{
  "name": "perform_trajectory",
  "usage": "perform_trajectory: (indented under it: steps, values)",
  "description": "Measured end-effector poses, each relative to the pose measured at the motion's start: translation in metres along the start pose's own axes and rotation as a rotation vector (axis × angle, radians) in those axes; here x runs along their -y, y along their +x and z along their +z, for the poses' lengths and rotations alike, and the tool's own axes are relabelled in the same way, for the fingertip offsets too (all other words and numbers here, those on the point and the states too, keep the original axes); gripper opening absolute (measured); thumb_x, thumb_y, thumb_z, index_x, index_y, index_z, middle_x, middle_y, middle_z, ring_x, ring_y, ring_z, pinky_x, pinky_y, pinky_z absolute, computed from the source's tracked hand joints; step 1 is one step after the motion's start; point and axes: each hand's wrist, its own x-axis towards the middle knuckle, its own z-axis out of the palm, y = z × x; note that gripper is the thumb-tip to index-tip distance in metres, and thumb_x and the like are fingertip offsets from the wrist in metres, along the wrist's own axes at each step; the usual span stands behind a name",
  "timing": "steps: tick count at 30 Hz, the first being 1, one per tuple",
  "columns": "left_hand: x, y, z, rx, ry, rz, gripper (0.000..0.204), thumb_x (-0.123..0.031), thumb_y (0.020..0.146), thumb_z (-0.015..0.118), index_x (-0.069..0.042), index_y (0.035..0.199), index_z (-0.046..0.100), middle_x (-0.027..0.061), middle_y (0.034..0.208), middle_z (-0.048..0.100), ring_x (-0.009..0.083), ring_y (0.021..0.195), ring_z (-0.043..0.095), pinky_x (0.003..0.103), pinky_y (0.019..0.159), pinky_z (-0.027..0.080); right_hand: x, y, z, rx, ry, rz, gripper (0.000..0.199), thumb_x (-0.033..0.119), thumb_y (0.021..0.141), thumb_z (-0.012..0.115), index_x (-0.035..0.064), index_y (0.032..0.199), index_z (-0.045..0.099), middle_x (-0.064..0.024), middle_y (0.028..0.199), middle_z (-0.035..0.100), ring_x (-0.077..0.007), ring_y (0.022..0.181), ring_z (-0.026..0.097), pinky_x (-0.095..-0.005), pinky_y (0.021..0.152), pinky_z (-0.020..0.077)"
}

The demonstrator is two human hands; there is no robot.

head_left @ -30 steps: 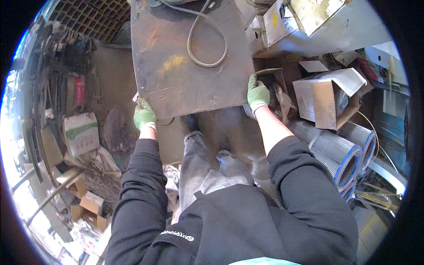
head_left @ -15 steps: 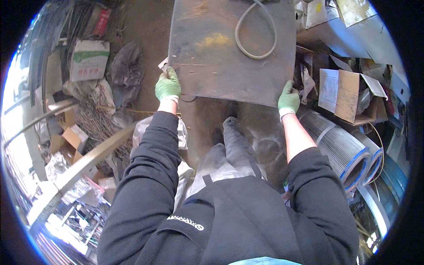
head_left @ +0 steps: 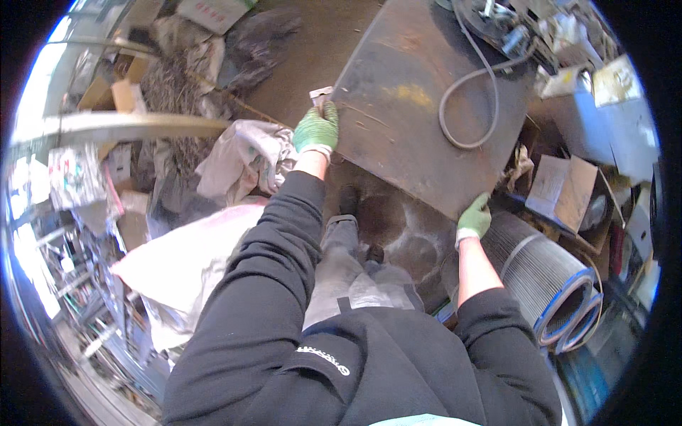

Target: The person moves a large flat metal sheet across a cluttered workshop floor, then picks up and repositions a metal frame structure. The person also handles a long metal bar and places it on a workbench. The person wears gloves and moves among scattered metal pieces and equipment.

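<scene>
A large flat dark tabletop (head_left: 408, 117), scuffed and stained with a yellow patch, lies slanted in front of me. My left hand (head_left: 316, 130), in a green glove, is closed on its left edge near the close corner. At the other near corner, my gloved right hand (head_left: 474, 217) grips with the thumb along the top; its other fingers are mostly hidden. A grey hose (head_left: 445, 99) curves in a loop across the surface. Beside my left fingertips, a pale scrap (head_left: 321, 94) sticks out at the edge. What carries the tabletop is hidden beneath it.
Ribbed filter cylinders (head_left: 543, 273) with blue rims lie to the right, below an open cardboard box (head_left: 561, 188). White sacks (head_left: 188, 263) stand close by my left arm. A pale rail (head_left: 121, 128) crosses the left side. Clutter heaps (head_left: 561, 32) sit at the far right.
The tabletop has swung from nearly square-on to slanted, its far end toward the right. Both hands keep hold of it. My view has turned, bringing white sacks in at the left.
</scene>
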Motion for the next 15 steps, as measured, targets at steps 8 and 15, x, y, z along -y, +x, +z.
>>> perform_trajectory:
  steps: [8, 15]
  values:
    - [0.084, -0.088, -0.016, -0.131, -0.046, -0.013, 0.068, -0.063, 0.104, 0.043, -0.005, 0.109, 0.079, 0.0259, 0.103, 0.077, 0.0453, 0.101, 0.074, 0.055, 0.092, 0.057, -0.084, -0.068, -0.010, 0.065, -0.018, -0.072, 0.086, 0.064, 0.109, 0.038, -0.0148, 0.120, 0.071, -0.0363, 0.118, 0.072, -0.0502, 0.113, 0.069, -0.0517, 0.095, 0.0545]
    - [0.163, -0.150, -0.020, -0.050, -0.084, -0.042, 0.071, -0.065, 0.105, 0.038, -0.006, 0.118, 0.076, 0.0245, 0.118, 0.075, 0.0437, 0.110, 0.072, 0.055, 0.100, 0.053, -0.158, -0.118, -0.017, 0.068, -0.031, -0.012, 0.086, 0.064, 0.109, 0.040, -0.0152, 0.119, 0.071, -0.0383, 0.119, 0.070, -0.0496, 0.113, 0.069, -0.0519, 0.096, 0.0550]
